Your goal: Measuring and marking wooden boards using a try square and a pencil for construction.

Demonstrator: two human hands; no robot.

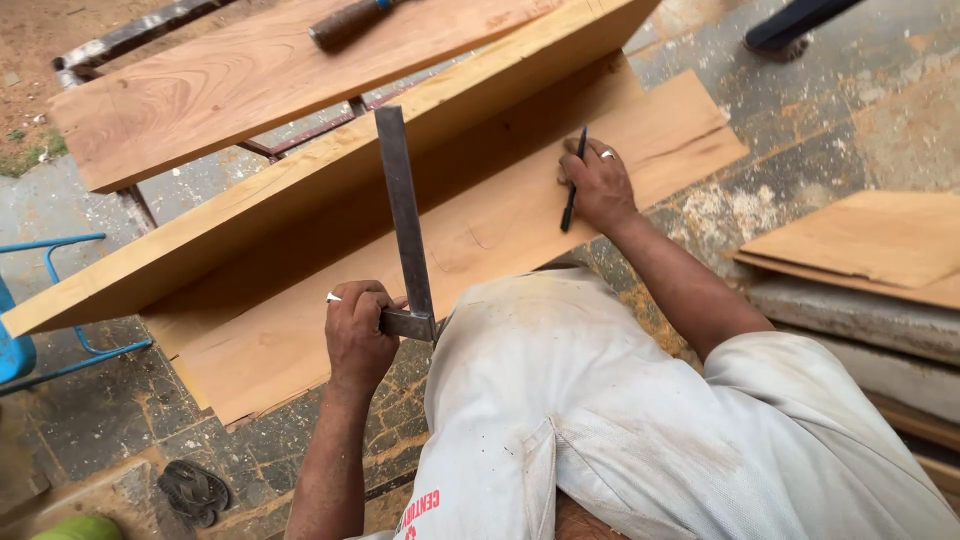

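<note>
My left hand (358, 335) grips the metal stock of a steel try square (405, 225), whose long blade lies across a wide wooden board (480, 225). My right hand (598, 185) rests on that board farther right, holding a dark pencil (573, 190) between the fingers, tip pointing up. A ring shows on this hand. A thick plank (300, 195) stands on edge along the board's far side.
Another plank (230, 85) rests on a metal frame at the top left with a wooden-handled tool (345, 22) on it. Thin sheets (870, 245) lie stacked at the right. A blue metal frame (50, 300) stands left; a sandal (193, 490) lies on the stone floor.
</note>
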